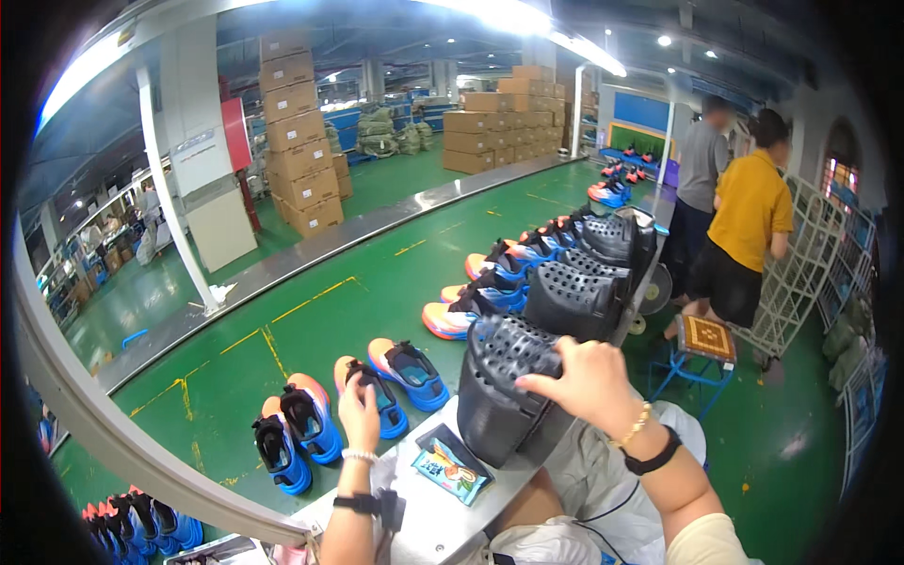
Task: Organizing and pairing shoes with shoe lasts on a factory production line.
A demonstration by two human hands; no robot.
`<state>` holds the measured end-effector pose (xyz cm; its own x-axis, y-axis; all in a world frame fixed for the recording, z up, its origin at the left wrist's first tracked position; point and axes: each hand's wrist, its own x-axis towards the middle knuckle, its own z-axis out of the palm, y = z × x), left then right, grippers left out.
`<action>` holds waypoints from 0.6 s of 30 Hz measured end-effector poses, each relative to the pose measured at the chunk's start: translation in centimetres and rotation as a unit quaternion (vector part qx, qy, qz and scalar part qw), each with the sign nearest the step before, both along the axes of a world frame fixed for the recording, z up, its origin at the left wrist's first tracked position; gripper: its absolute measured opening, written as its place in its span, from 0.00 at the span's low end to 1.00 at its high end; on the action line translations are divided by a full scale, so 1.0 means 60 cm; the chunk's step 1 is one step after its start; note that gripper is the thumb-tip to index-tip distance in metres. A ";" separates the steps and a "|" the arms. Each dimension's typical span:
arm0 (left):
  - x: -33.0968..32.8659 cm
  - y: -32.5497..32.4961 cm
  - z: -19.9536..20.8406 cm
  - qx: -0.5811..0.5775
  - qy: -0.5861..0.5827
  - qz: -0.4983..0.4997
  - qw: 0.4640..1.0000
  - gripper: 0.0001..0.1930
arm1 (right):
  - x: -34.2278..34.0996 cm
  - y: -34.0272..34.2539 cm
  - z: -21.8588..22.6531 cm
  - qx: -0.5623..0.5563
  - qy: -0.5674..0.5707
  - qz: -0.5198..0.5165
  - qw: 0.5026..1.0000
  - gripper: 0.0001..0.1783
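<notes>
- Near black bin (499, 405): upright at the counter's near side, its rounded top dotted with holes; its inside is hidden.
- Right hand (593, 384): thumb and fingers spread at that bin's upper edge; whether it grips I cannot tell.
- Left hand (358, 414): fingers touching the front of an orange-and-blue shoe (390, 419); I cannot tell if they close on it.
- More black bins (570, 299) line up beyond, with shoes (494, 287) beside them.
- Blue packet (454, 474): on a dark flat piece (432, 437), just beside the near bin.
- Counter (330, 311): long, green, yellow-marked, with a pale near edge; three other shoes (311, 419) stand near the left hand.
- Room: stacked cartons (295, 132) across the counter; at right, two people (751, 212), a blue stool (704, 341) and a wire cage (800, 268).
</notes>
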<state>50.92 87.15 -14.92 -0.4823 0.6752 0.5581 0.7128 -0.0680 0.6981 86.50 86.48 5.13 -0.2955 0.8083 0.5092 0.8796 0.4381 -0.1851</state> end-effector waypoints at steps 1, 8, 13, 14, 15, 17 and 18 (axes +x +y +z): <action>-0.006 -0.023 -0.017 0.031 -0.146 0.022 0.989 0.11 | -0.014 -0.013 0.032 -0.010 0.008 0.016 1.000 0.39; -0.011 -0.085 -0.085 0.064 -0.361 0.021 0.930 0.24 | -0.244 -0.012 0.036 -0.117 -0.097 0.231 0.961 0.35; 0.016 -0.086 -0.072 0.032 -0.319 -0.093 0.943 0.39 | -0.405 0.096 -0.071 -0.275 -0.148 0.189 0.931 0.33; 0.003 -0.084 -0.091 -0.006 -0.266 -0.053 0.962 0.38 | -0.436 0.113 -0.101 -0.264 -0.169 0.186 0.931 0.32; 0.000 -0.082 -0.095 -0.013 -0.237 -0.045 0.970 0.39 | -0.459 0.130 -0.132 -0.255 -0.193 0.177 0.931 0.32; 0.000 -0.083 -0.100 -0.018 -0.211 -0.034 0.977 0.39 | -0.497 0.139 -0.176 -0.247 -0.179 0.156 0.939 0.31; 0.004 -0.082 -0.100 -0.015 -0.219 -0.027 0.975 0.37 | -0.510 0.142 -0.196 -0.239 -0.163 0.134 0.948 0.31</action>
